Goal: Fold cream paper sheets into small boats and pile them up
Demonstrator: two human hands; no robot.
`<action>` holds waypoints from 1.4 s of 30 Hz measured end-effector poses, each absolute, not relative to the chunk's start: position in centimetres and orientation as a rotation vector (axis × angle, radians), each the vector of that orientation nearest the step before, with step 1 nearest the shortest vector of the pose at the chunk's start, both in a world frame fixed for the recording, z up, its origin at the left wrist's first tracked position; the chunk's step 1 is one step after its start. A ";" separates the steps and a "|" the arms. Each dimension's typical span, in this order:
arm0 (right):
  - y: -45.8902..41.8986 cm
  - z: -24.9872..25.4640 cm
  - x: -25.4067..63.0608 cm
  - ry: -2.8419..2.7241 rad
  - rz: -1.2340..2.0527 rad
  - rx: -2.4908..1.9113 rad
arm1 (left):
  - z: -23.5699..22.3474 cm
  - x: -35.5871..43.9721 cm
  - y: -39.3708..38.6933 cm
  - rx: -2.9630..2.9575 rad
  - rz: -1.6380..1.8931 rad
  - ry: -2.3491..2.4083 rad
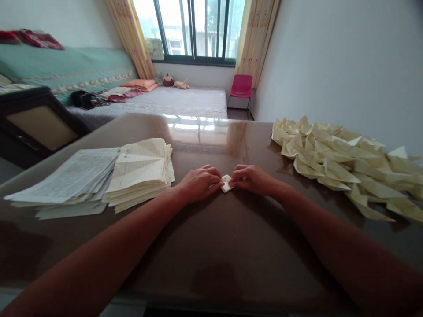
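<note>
A small piece of folded paper [226, 184], cream and diamond-shaped, lies low over the middle of the glossy brown table [211, 246]. My left hand [202, 182] pinches its left corner, fingers curled. On the opposite corner, my right hand [249, 178] grips in the same way, with thumb and fingers together. Part of the paper is covered by my fingertips. To the left of my left hand sits a stack of cream lined sheets [140, 165]. Right of my right hand spreads a large pile of folded paper boats [330, 154].
A second stack of printed white sheets [72, 176] leans against the cream one. Past the table's far edge are a bed [191, 101], a pink chair [242, 86] and a window. A dark cabinet [39, 119] stands at the left; a white wall [330, 66] runs along the right.
</note>
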State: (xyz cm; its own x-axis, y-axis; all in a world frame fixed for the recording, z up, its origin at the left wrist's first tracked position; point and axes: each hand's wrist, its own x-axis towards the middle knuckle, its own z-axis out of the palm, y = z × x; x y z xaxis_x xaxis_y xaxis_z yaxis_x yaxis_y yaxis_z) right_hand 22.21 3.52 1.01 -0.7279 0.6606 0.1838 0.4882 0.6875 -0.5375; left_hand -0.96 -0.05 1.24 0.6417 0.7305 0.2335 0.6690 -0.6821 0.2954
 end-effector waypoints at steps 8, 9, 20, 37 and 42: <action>3.6 -0.5 21.4 -2.432 0.665 -1.088 | 0.4 0.3 -0.2 2.590 0.470 1.442; 3.7 -0.5 21.4 -2.408 0.673 -1.116 | 0.5 0.4 -0.3 2.578 0.454 1.455; 3.5 -0.3 20.7 -2.055 1.201 -1.116 | 0.4 0.1 0.2 2.375 0.603 1.345; 1.8 1.5 19.5 -2.083 0.859 -1.043 | 1.4 0.4 -0.1 2.086 0.536 1.314; 2.3 0.9 19.7 -2.081 0.933 -1.030 | 1.3 0.4 -0.1 2.020 0.582 1.293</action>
State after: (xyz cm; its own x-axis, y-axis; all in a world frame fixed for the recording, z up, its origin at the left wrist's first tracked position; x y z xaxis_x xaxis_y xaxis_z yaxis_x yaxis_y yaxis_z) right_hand 19.70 2.32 0.93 -0.4969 0.8395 0.2199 0.3944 0.4442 -0.8045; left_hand 0.37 -0.05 1.27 0.4122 0.9109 0.0170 0.6166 -0.2926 0.7309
